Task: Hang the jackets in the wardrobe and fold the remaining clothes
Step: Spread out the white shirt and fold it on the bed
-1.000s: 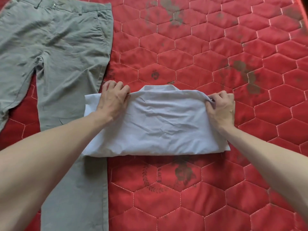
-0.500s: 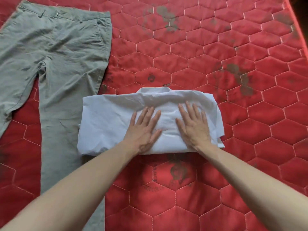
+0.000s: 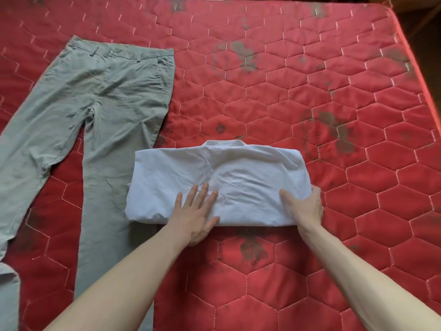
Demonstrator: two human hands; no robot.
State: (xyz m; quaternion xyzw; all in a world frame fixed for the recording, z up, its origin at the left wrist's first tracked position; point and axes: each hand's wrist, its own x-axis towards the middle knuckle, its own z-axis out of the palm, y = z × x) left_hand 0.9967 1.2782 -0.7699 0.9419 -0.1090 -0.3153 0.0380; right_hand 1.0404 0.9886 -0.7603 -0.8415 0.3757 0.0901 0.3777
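Observation:
A pale blue shirt (image 3: 222, 173) lies folded into a wide rectangle on the red quilted mattress (image 3: 310, 96), its collar at the far edge. My left hand (image 3: 194, 212) lies flat with straight fingers on the shirt's near edge, left of centre. At the shirt's near right corner, my right hand (image 3: 303, 206) grips the fabric, thumb on top and fingers wrapped round the edge. Grey-green trousers (image 3: 100, 111) lie spread flat to the left; the shirt's left end overlaps one trouser leg.
The mattress's right edge (image 3: 415, 75) runs along the right side of the view, with dark floor beyond it. Dark stains mark the red cover in several places.
Both hands slid from the shirt's far corners to its middle, then to its near edge. The right hand went to the near right corner and took hold. The view pulled back.

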